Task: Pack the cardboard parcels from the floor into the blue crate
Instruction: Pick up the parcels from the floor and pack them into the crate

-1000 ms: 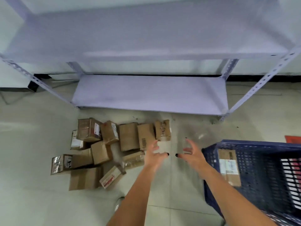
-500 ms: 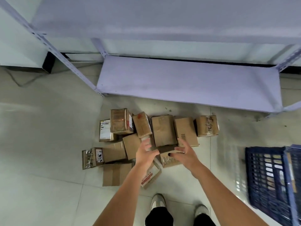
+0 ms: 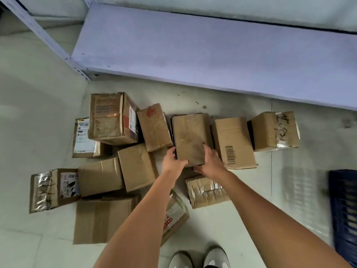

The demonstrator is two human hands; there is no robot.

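Note:
Several cardboard parcels lie in a loose cluster on the pale floor. A tall plain brown parcel (image 3: pixel 188 136) stands in the middle of them. My left hand (image 3: pixel 172 162) grips its lower left corner and my right hand (image 3: pixel 209 161) grips its lower right corner. A barcoded parcel (image 3: pixel 232 142) lies just right of it, and a handwritten, taped parcel (image 3: pixel 274 131) sits further right. A taped parcel (image 3: pixel 206 190) lies below my right hand. The blue crate (image 3: pixel 344 206) shows only its edge at the far right.
A lilac metal shelf (image 3: pixel 212 45) runs low across the top, with its slotted upright (image 3: pixel 44 37) at the left. More parcels, including a labelled box (image 3: pixel 114 118) and a flat carton (image 3: pixel 100 219), fill the left. My shoes (image 3: pixel 199 258) stand at the bottom.
The view has swung left and down, pushing the crate to the right edge. Both hands reached forward from mid-air and closed on the lower corners of the middle brown parcel.

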